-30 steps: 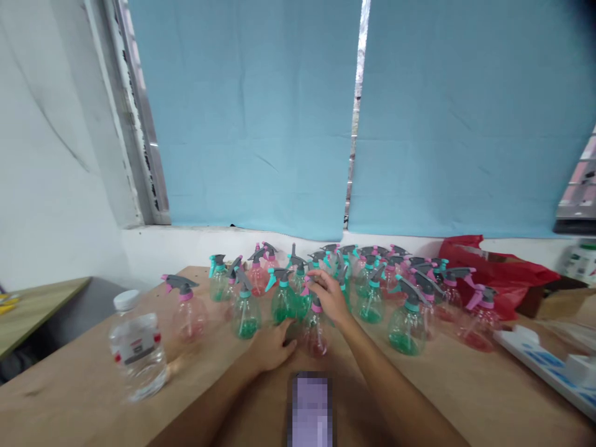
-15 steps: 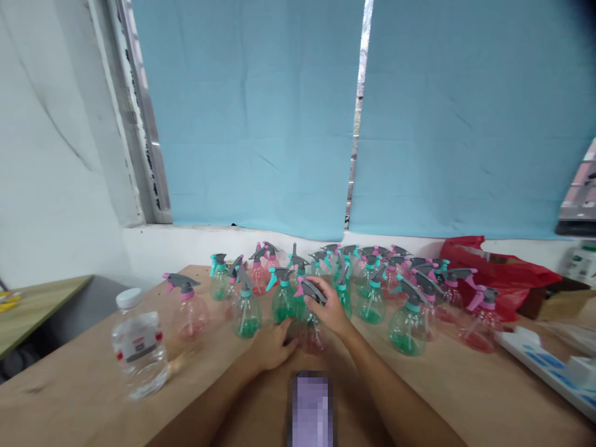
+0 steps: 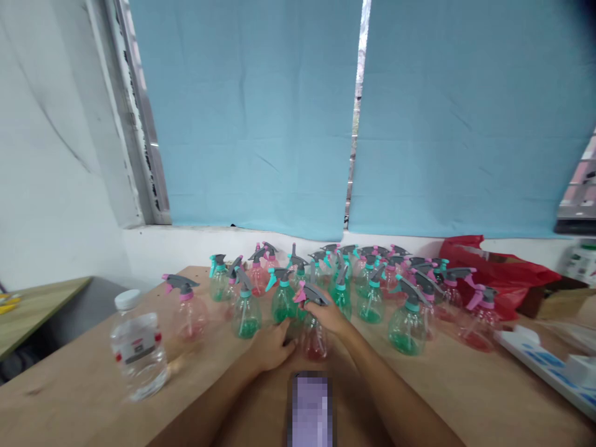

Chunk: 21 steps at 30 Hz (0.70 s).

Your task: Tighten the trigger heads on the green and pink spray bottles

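Observation:
A spray bottle (image 3: 315, 343) with a pink-and-grey trigger head and a little red liquid stands almost upright in front of me. My right hand (image 3: 326, 315) is closed round its neck, just under the head. Low on the table to its left lies my left hand (image 3: 272, 347), thumb and fingers apart, with nothing visible in it. Its fingertips are close to a spray bottle with green liquid (image 3: 283, 303); whether they touch it I cannot tell. Another green-liquid spray bottle (image 3: 246, 316) is beyond the left wrist.
Several more spray bottles (image 3: 371, 304), pink and teal, crowd the back of the wooden table (image 3: 363, 403). A clear water bottle (image 3: 138, 351) stands left. On the right are a red plastic bag (image 3: 503, 273) and a white-and-blue tray (image 3: 544, 366). A phone (image 3: 310, 410) lies at the near edge.
The bottle's head has tipped slightly and its base has come a little nearer to me. My right hand's fingers have shifted around the neck. The left hand has hardly moved.

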Tool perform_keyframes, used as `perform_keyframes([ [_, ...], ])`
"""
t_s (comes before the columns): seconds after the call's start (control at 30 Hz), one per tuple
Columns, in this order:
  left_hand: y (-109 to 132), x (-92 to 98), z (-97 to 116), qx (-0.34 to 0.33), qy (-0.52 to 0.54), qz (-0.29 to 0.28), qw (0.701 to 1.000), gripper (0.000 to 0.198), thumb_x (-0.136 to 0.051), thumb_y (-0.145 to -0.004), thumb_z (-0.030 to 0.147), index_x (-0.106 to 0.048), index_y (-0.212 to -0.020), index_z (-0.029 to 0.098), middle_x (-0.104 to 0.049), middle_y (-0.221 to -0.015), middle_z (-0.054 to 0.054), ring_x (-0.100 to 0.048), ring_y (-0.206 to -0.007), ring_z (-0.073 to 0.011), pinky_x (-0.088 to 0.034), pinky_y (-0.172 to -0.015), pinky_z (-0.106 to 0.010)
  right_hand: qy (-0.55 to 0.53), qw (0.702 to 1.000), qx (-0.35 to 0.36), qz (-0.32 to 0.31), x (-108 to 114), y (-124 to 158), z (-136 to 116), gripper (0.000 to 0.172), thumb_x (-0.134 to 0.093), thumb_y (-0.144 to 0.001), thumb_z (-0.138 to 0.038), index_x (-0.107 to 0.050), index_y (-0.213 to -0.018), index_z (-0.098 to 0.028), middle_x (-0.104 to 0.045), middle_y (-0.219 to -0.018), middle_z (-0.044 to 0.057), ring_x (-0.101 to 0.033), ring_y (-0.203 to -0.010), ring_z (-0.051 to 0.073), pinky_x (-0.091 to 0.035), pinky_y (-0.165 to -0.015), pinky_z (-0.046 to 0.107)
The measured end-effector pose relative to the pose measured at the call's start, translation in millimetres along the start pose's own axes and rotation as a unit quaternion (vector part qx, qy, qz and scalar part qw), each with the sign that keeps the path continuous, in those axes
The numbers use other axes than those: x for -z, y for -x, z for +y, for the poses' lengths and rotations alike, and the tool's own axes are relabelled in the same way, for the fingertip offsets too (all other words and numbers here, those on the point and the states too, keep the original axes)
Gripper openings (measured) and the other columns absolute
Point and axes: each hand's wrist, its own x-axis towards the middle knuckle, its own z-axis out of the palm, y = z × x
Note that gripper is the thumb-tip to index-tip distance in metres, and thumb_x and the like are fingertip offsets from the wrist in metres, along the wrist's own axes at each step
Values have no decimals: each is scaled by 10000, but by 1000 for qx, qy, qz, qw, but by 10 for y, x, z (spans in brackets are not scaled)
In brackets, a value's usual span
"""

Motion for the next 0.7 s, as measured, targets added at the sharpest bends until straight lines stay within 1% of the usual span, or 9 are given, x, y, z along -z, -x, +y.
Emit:
perform_keyframes([
  [0.07, 1, 2, 1, 3, 4, 2, 1000, 551, -509, -949, 414, -463, -1445, 181, -740, -1137, -125, -702, -1050, -327, -512, -828, -374, 21, 1000, 12, 19, -13, -3, 15, 263, -611, -725, -192, -728, -955, -243, -727, -934, 9, -648, -825, 189, -532, -802, 316],
  [0.13, 1, 10, 5, 10, 7, 1, 1000, 558, -512, -946, 399, -451, -1456, 181, -746, -1105, -120, -708, -1028, -323, -513, -815, -369, 29, 999, 20, 27, -23, -5, 19, 296, -605, -737, -182, -729, -999, -242, -733, -972, 12, -661, -903, 203, -525, -881, 339],
  [0.2, 0, 17, 9, 14, 9, 1, 1000, 558, -513, -947, 391, -444, -1460, 185, -752, -1066, -109, -712, -1013, -318, -511, -809, -361, 35, 999, 29, 22, -24, -5, 8, 307, -596, -744, -174, -739, -1007, -244, -740, -1025, 16, -665, -998, 216, -502, -960, 359],
  [0.23, -1, 18, 9, 15, 9, 1, 1000, 558, -514, -948, 392, -441, -1462, 189, -754, -1052, -104, -714, -1010, -316, -509, -808, -358, 36, 999, 29, 15, -21, -4, -1, 301, -592, -745, -175, -744, -996, -246, -741, -1045, 18, -667, -1014, 219, -504, -962, 360],
  [0.3, -5, 15, 6, 17, 9, 1, 1000, 562, -515, -951, 402, -432, -1465, 192, -757, -1029, -99, -716, -1002, -315, -507, -804, -355, 28, 1000, 9, -2, -12, 0, -14, 286, -580, -759, -197, -749, -983, -251, -744, -1035, 19, -687, -925, 209, -543, -858, 341],
  [0.4, -10, 5, -4, 18, 9, 0, 1000, 566, -514, -952, 414, -423, -1463, 189, -757, -1031, -100, -718, -992, -319, -509, -797, -360, -5, 1000, -29, -9, -11, 13, -16, 302, -567, -782, -258, -739, -1030, -256, -747, -927, 10, -668, -690, 170, -549, -656, 299],
  [0.53, -7, 13, -7, 7, 6, -2, 1000, 475, -526, -942, 409, -509, -1374, 214, -742, -1120, -104, -704, -1031, -317, -511, -820, -363, -3, 1000, -15, 9, -50, 34, -8, 287, -580, -749, -225, -736, -989, -255, -730, -807, -10, -622, -587, 142, -523, -609, 276],
  [0.6, -2, 28, -1, -7, 6, -4, 1000, 393, -537, -934, 398, -575, -1285, 226, -732, -1149, -102, -697, -1044, -317, -511, -834, -367, -7, 1000, -7, 26, -79, 42, -11, 256, -579, -747, -212, -731, -948, -258, -732, -844, -8, -606, -571, 129, -507, -595, 269],
  [0.7, 7, 47, 10, -22, 14, -5, 1000, 321, -533, -942, 386, -622, -1214, 243, -724, -1160, -94, -690, -1056, -315, -509, -857, -375, -22, 998, -16, 50, -114, 50, -23, 179, -597, -786, -279, -722, -912, -254, -735, -900, 4, -580, -562, 121, -485, -569, 268],
])
